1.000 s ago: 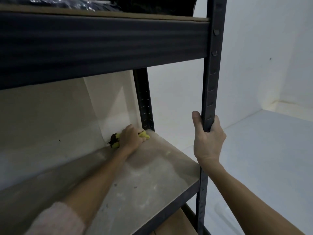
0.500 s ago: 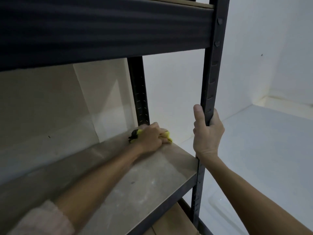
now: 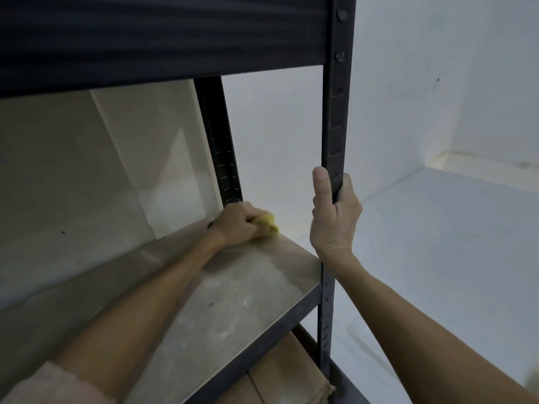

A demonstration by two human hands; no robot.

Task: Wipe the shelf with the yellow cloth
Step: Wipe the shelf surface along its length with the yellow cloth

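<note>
- The fingers (image 3: pixel 256 220) of the left hand (image 3: pixel 237 224) are curled over the yellow cloth (image 3: pixel 269 221), bunching it and pressing it down on the shelf (image 3: pixel 233 290); the hand is blurred, so single fingers are hard to tell apart.
- Only a small yellow lump of the cloth shows, poking out past the fingertips on their right; a dark bit of something peeks out behind the wrist side of the hand, too small to identify.
- The cloth lies at the far right end of the shelf board, right at its side edge and just in front of the rear upright (image 3: pixel 220 147), which rises directly behind the knuckles.
- The right hand (image 3: pixel 334 220) grips the front upright (image 3: pixel 335 126): the thumb lies straight up along the post's near face and the other fingers wrap round its far side.
- The two hands are near each other but apart, with the shelf's right corner between them.
- The shelf board near the fingers is a dull grey-brown with pale smears and a few dark specks towards the front edge.
- Above both hands runs the dark ribbed beam (image 3: pixel 163 39) of the next level.
- Below the shelf, under the right forearm, a cardboard box (image 3: pixel 285 371) sits on a lower level.
- A pink sleeve (image 3: pixel 55 386) covers the left upper arm at the bottom corner of the view.
- White wall (image 3: pixel 408 97) stands beyond the rack.
</note>
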